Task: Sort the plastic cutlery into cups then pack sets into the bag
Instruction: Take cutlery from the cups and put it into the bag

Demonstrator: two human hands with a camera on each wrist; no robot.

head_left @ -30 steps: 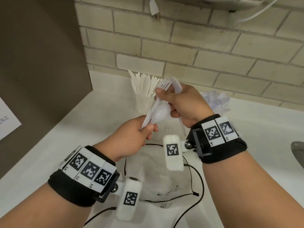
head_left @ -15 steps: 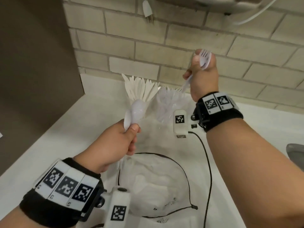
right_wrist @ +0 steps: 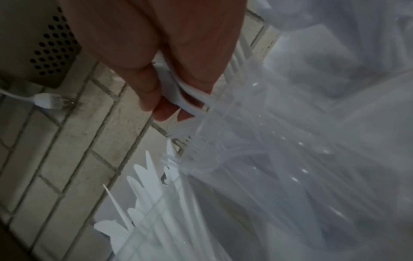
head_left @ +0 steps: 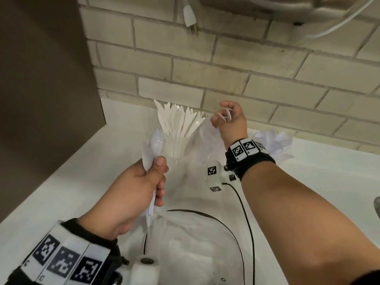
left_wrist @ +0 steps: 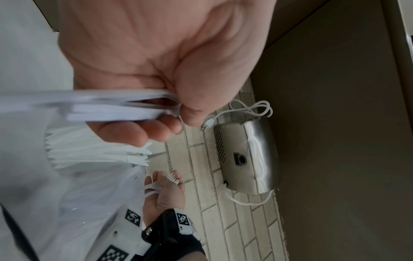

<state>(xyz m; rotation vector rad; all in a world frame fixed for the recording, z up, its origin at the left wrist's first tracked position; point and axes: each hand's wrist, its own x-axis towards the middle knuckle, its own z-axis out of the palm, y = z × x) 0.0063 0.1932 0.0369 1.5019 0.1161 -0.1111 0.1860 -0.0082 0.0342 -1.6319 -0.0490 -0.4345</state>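
My left hand [head_left: 153, 182] grips a bundle of white plastic spoons [head_left: 155, 141] upright, in front of a clear cup of knives [head_left: 176, 128]. In the left wrist view the spoons [left_wrist: 107, 109] are blurred across my curled fingers. My right hand [head_left: 224, 118] pinches white forks [right_wrist: 185, 96] by the handles, tines down into a clear cup of forks [head_left: 207, 145] right of the knife cup. A third cup with spoons [head_left: 275, 140] stands behind my right wrist. A clear plastic bag [head_left: 191, 249] lies open on the counter below my hands.
The white counter [head_left: 72, 182] meets a brick wall at the back and a dark partition [head_left: 41, 79] on the left. A metal hand dryer [left_wrist: 245, 155] hangs above, with a loose plug [head_left: 191, 23]. A sink edge [head_left: 377, 206] shows at the far right.
My hands parted from a shared bundle. The right hand lifted the forks high by the wall, then lowered them to the fork cup. The left hand kept the spoons.
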